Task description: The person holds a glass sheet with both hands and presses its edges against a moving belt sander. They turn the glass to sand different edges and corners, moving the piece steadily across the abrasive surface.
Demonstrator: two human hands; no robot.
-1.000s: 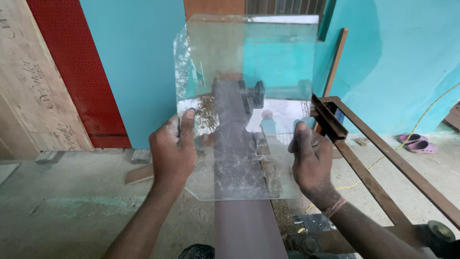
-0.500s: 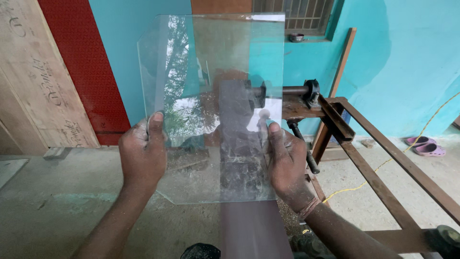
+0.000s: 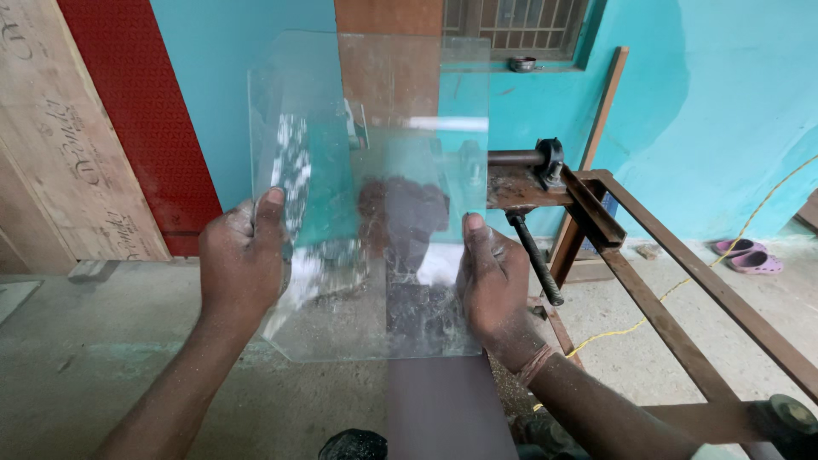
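A clear rectangular glass pane [image 3: 375, 128] is held upright in front of me, dusty and reflective in its lower half. My left hand [image 3: 241, 264] grips its left edge with the thumb on the near face. Gripping the right edge the same way is my right hand [image 3: 492, 281], which has a thread band at the wrist. The pane's lower corners look rounded. Through the glass I see the turquoise wall and a dark plank below.
A rusty metal frame [image 3: 682, 281] with a black threaded handle [image 3: 535, 255] stands to the right. Wooden boards [image 3: 60, 145] and a red panel [image 3: 145, 111] lean on the left wall. A yellow cord [image 3: 682, 281] and pink sandals [image 3: 750, 255] lie on the concrete floor.
Both hands and the glass pane have shifted left in view; the metal frame and its handle now show clear of the pane's right edge.
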